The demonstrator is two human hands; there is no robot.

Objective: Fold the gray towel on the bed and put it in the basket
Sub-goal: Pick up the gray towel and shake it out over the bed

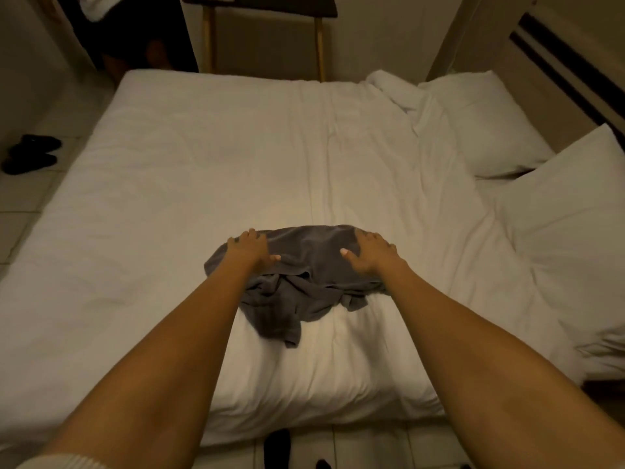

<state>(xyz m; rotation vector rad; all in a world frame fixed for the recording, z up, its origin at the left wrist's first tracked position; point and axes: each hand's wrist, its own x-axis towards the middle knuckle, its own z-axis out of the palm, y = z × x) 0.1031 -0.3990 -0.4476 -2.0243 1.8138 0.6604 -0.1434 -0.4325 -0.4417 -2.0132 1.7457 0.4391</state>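
Observation:
A crumpled gray towel (pixel 306 265) lies on the white bed (pixel 203 164) near its front edge. My left hand (pixel 252 248) rests on the towel's far left part with fingers curled over its edge. At the far right part, my right hand (pixel 368 253) lies on the cloth, fingers spread and bent over the far edge. The near part of the towel is bunched in folds between my forearms. No basket is in view.
Two white pillows (pixel 480 123) (pixel 568 211) lie at the bed's right side. A dark table with wooden legs (pixel 263 15) stands beyond the bed. Black slippers (pixel 30 154) sit on the tiled floor at left; dark footwear (pixel 277 445) shows by the bed's front.

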